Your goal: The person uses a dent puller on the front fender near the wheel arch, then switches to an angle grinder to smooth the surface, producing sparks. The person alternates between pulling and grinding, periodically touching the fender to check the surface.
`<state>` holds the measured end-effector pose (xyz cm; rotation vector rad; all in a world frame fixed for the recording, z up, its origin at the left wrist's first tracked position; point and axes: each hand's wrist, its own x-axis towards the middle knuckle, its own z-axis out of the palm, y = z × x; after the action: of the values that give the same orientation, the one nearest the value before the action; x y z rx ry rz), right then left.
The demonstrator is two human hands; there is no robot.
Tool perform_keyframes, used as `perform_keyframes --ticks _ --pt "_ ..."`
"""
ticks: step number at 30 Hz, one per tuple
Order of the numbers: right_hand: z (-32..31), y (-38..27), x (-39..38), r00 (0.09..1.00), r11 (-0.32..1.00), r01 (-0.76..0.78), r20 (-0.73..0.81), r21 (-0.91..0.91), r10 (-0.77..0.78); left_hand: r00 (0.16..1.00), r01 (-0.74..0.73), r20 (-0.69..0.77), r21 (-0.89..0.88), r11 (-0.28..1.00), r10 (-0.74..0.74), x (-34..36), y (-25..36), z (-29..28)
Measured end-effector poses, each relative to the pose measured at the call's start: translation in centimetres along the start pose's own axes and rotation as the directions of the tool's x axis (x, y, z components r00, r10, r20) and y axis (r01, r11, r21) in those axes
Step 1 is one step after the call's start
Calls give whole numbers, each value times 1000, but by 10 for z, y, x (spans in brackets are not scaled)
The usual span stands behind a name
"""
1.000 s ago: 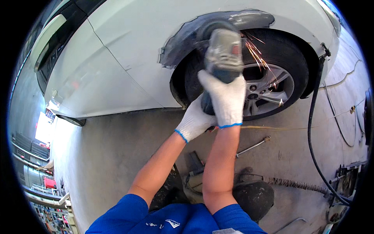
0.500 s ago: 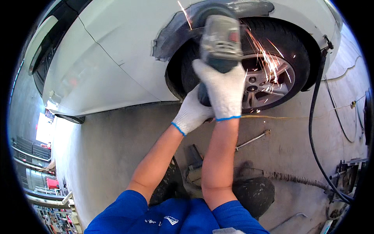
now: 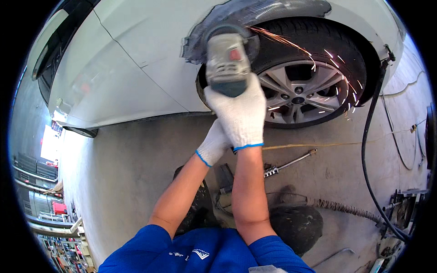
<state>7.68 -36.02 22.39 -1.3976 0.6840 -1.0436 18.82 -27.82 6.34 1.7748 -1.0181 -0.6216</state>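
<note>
An angle grinder point(image 3: 227, 61), grey at its head and dark green behind, is held against the bare-metal patch point(image 3: 273, 12) on the white car's wheel arch. Its disc is a blur at the arch edge, and orange sparks fly right across the tyre point(image 3: 314, 43). My right hand point(image 3: 241, 113), in a white knit glove with a blue cuff, wraps the grinder's body from above. Tucked below and behind it, my gloved left hand point(image 3: 215, 142) is closed at the grinder's rear; its fingers are mostly hidden. The silver alloy wheel point(image 3: 298, 100) sits right of my hands.
A black hose point(image 3: 365, 141) hangs at the right. On the concrete floor point(image 3: 136, 173) lie a yellow cord point(image 3: 318, 144), a metal rod tool point(image 3: 291, 163) and a corrugated hose point(image 3: 348, 208). Cluttered shelves point(image 3: 63, 250) stand at far left.
Both hands and the grinder have moved left along the wheel arch, uncovering more of the wheel. The sparks now stream farther right, over the tyre's top and right side.
</note>
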Motion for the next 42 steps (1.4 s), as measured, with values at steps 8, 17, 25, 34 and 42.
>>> perform_keyframes --ticks 8,17,25,34,42 --pt "-7 -4 7 999 1000 6 -42 -6 -6 996 86 41 -260 962 -78 1 34 18" --pt "-15 -5 11 999 984 44 -23 173 -40 988 148 62 -189 971 -139 -14 114 3" --pt "13 36 -34 992 992 -59 101 -113 71 989 131 -32 -268 954 -145 -69 35 7" --pt "-42 23 -52 991 976 13 -124 -217 -41 977 -128 193 183 975 92 -113 57 55" --pt "-82 9 -68 980 867 -46 -191 -496 -57 956 -293 63 98 951 288 -127 64 129"
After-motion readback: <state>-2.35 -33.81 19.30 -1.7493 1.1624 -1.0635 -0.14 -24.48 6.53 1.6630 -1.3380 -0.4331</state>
